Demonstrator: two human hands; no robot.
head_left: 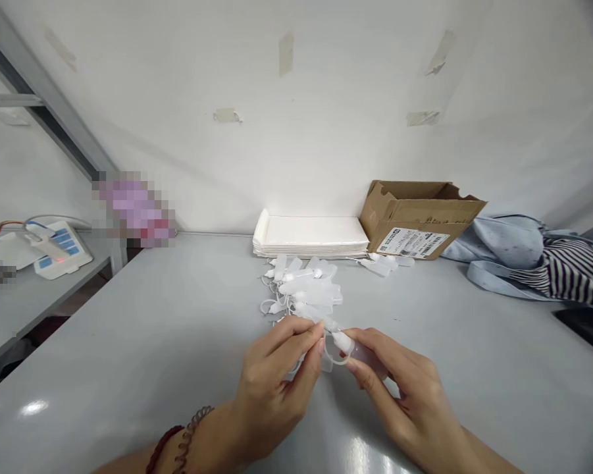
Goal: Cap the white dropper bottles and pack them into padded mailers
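My right hand (pixel 407 388) is closed around a small translucent squeeze bottle (pixel 368 359), its white nozzle end pointing left toward my other hand. A thin white loop strap (pixel 336 362) curves from the bottle's neck to the fingertips of my left hand (pixel 279 378). That hand pinches the strap's tip end; the cap or tip between the fingers is mostly hidden. Just beyond both hands lies a loose pile of similar bottles (pixel 309 289), several with the same looped straps. Part of another clear bottle shows on the table below the loop.
A stack of white padded envelopes (pixel 310 234) lies against the wall. Right of it stands an opened cardboard box (pixel 424 210) with a few bottles (pixel 382 264) in front. Light blue cloth and a striped fabric (pixel 580 270) sit at far right. A side table holds a white keypad device (pixel 64 250).
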